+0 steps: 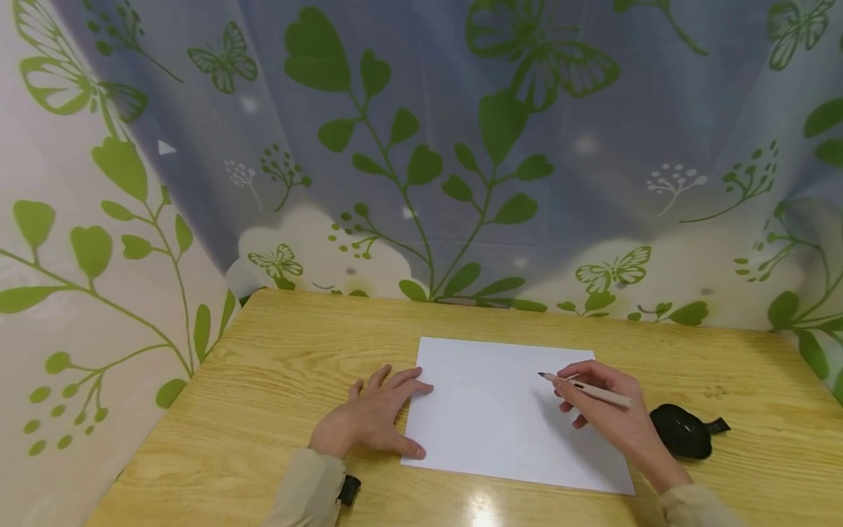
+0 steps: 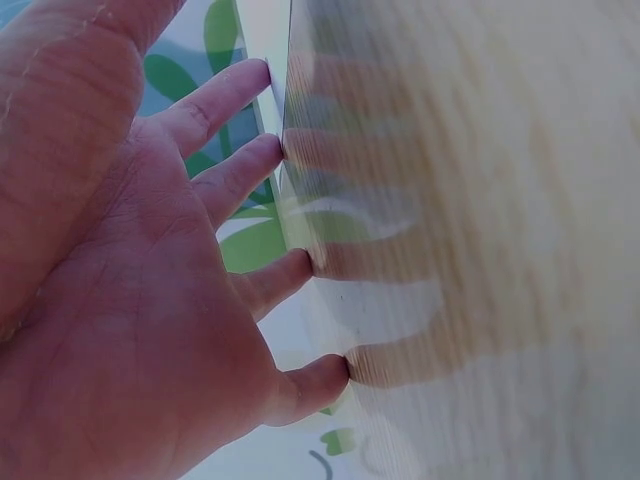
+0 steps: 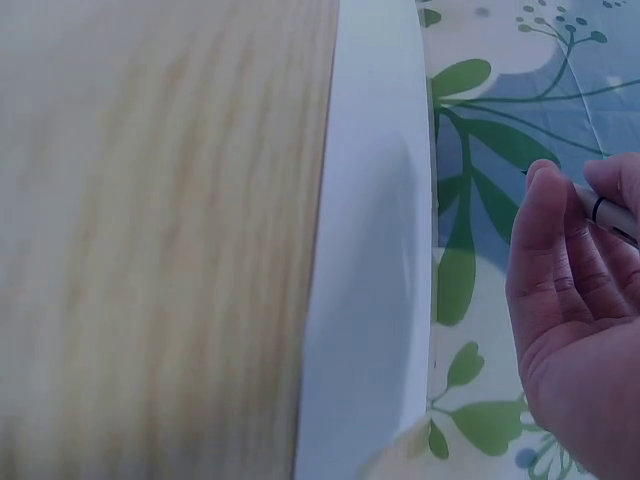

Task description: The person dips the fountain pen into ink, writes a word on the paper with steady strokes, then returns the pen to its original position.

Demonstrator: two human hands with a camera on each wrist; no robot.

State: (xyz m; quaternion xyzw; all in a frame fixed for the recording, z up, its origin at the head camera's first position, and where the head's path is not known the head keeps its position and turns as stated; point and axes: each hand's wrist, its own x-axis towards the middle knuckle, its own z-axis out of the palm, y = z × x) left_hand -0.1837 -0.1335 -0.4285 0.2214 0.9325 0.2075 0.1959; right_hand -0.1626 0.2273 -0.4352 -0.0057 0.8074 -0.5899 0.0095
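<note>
A blank white sheet of paper (image 1: 487,417) lies on the wooden table. At its left edge my left hand (image 1: 372,417) is spread, the thumb and forefinger touching the paper. The left wrist view shows the fingertips (image 2: 328,378) of this hand down on the tabletop, palm raised. My right hand (image 1: 609,402) pinches a pale pen (image 1: 602,394) above the right half of the sheet. Its dark tip points left, raised over the paper, and a shadow falls below. In the right wrist view the right hand (image 3: 580,300) appears beside the sheet (image 3: 365,240), with part of the pen (image 3: 612,218) showing.
A black pouch-like item (image 1: 681,432) with a short tab lies right of the paper, close to my right wrist. Behind the wooden table (image 1: 316,329) hangs a curtain (image 1: 428,146) printed with green leaves and butterflies, which also runs along the left side.
</note>
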